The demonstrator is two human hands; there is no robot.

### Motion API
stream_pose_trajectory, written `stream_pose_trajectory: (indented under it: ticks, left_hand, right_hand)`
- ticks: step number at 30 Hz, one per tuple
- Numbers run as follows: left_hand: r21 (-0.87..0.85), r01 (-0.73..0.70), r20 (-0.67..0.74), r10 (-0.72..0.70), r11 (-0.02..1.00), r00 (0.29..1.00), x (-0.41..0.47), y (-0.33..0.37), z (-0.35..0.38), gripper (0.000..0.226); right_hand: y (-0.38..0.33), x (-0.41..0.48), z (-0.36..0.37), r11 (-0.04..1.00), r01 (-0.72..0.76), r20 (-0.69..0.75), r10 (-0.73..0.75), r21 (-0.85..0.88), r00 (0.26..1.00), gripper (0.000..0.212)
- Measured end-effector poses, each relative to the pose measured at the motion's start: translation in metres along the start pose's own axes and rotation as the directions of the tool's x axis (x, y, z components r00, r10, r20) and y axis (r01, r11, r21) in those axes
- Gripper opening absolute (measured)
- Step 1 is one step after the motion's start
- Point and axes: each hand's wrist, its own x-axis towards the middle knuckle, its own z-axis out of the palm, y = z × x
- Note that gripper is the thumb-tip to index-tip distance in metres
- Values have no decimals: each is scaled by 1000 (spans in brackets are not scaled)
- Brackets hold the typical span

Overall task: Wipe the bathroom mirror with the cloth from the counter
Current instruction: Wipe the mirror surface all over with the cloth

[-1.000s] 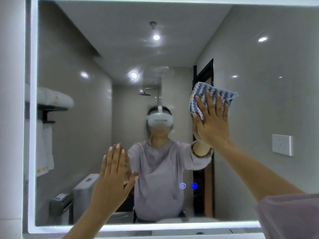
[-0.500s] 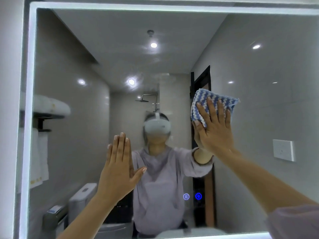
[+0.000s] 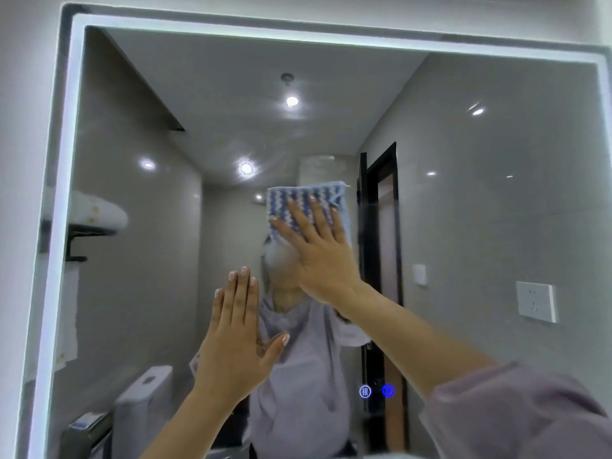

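A large wall mirror (image 3: 496,200) with a lit white border fills the view. My right hand (image 3: 318,246) lies flat with spread fingers on a blue-and-white zigzag cloth (image 3: 298,200), pressing it against the glass near the mirror's middle. The cloth's lower part is hidden under my palm. My left hand (image 3: 238,342) rests flat on the glass below and to the left, fingers together and thumb out, holding nothing.
Two glowing blue touch buttons (image 3: 376,391) sit low on the mirror, right of centre. The lit border (image 3: 63,226) runs along the left and top edges. A pale wall (image 3: 20,160) lies left of the mirror. The reflection shows a person, towel shelf and toilet.
My right hand has slid the cloth leftward across the glass, from in front of the reflected door to the middle. The view has tilted upward. My left hand stays flat on the mirror.
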Motion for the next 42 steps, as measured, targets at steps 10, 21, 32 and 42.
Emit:
stream_pose_trajectory:
  ticks: [10, 21, 32, 42]
  left_hand:
    - [13, -10, -27, 11, 1000, 1000, 0, 0, 2, 95]
    - [15, -20, -22, 21, 1000, 1000, -2, 0, -3, 97]
    - [-19, -10, -26, 10, 1000, 1000, -2, 1, -2, 96]
    - [-33, -3, -15, 3, 999, 1000, -2, 3, -5, 95]
  right_hand:
    - [-6, 27, -7, 983, 144, 62, -138, -110, 989, 54]
    - [56, 9, -7, 996, -58, -73, 54, -66, 996, 54]
    - [145, -42, -10, 906, -421, -80, 417, -40, 905, 58]
    - [109, -27, 2, 821, -571, -122, 567, -2, 815, 59]
